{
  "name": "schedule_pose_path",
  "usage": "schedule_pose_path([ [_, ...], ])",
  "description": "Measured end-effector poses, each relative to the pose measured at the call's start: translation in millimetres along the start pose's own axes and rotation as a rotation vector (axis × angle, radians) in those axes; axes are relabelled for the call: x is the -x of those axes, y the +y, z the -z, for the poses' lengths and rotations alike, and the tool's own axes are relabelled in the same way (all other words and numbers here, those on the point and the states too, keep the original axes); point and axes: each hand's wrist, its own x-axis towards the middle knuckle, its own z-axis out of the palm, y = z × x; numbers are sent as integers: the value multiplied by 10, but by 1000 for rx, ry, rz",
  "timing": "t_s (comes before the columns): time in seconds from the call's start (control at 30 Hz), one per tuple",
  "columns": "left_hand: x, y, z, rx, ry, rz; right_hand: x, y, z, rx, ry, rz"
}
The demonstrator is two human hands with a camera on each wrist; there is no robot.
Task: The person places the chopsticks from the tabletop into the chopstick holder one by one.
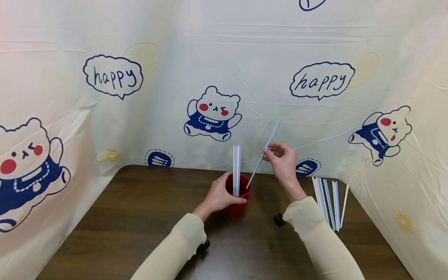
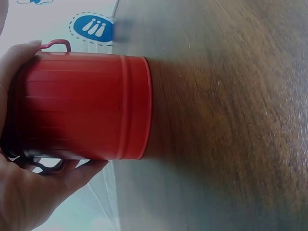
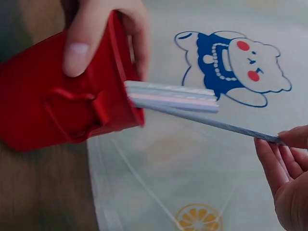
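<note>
My left hand grips a small red bucket by its upper side, with the thumb across the front below the rim. Wire handles stick out from the bucket's sides in the left wrist view. Several pale straws stand together inside, their tops well above the rim. Between thumb and fingertips my right hand pinches one blue-grey straw near its upper part. That straw slants down to the left, and its lower end is at the bucket's mouth, beside the other straws in the right wrist view.
Several more straws, white, blue and dark, lie on the brown table to the right, beyond the right forearm. A printed cloth with bears hangs behind the table and along both sides.
</note>
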Motion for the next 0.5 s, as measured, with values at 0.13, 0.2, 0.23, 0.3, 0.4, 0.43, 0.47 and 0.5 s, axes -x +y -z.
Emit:
schedule_pose_path([
  [0.13, 17, 1, 7, -33, 2, 15, -17, 249, -4, 40, -60, 0],
  [0.2, 23, -2, 8, -44, 2, 23, -6, 328, -19, 77, -91, -6],
  [0.23, 24, -4, 10, -47, 2, 24, -1, 357, -29, 96, -108, -10],
  [0.3, 23, -8, 14, -50, 3, 27, 4, 407, -59, 124, -141, -14],
  [0.4, 13, -10, 24, -55, -2, 26, 14, 451, -102, 174, -187, -14],
  [0.43, 6, -13, 29, -55, -6, 25, 17, 467, -115, 193, -202, -19],
  [0.47, 1, -15, 34, -55, -10, 24, 23, 479, -131, 208, -215, -22],
  [0.5, -5, -18, 38, -55, -13, 22, 29, 492, -143, 229, -227, -25],
])
